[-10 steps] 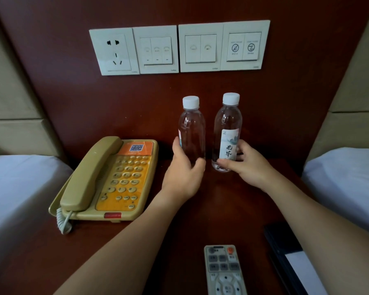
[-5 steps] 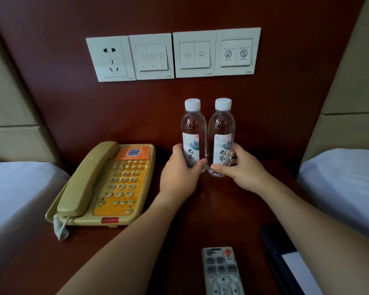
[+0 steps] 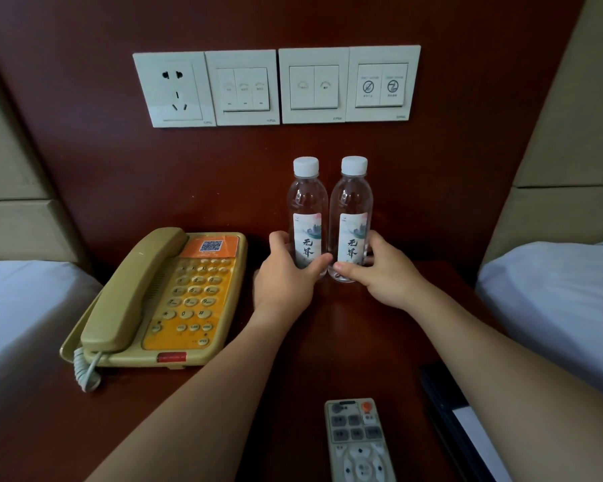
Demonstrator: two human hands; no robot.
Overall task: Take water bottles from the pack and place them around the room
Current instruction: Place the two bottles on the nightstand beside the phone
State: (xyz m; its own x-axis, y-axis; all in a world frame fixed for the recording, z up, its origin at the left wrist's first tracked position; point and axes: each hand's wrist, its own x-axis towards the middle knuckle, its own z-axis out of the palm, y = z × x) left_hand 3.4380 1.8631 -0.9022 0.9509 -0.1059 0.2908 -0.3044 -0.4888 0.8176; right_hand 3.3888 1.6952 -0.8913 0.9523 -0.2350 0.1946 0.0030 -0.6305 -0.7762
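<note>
Two clear water bottles with white caps and printed labels stand upright side by side at the back of a dark wooden nightstand [image 3: 345,328]. My left hand [image 3: 286,276] grips the lower part of the left bottle [image 3: 307,217], thumb across its front. Around the base of the right bottle [image 3: 353,217] curls my right hand [image 3: 383,276]. Both labels face me. The bottles touch or nearly touch. No pack is in view.
A beige and orange telephone [image 3: 161,300] sits left of the bottles. A grey remote control [image 3: 359,443] lies near the front edge, with a dark folder [image 3: 446,412] to its right. White beds [image 3: 28,307] flank the nightstand. A socket and switch panel [image 3: 275,87] is on the wall above.
The left bottle has been turned so its label faces me, and the two bottles have been drawn together. Both hands keep their hold.
</note>
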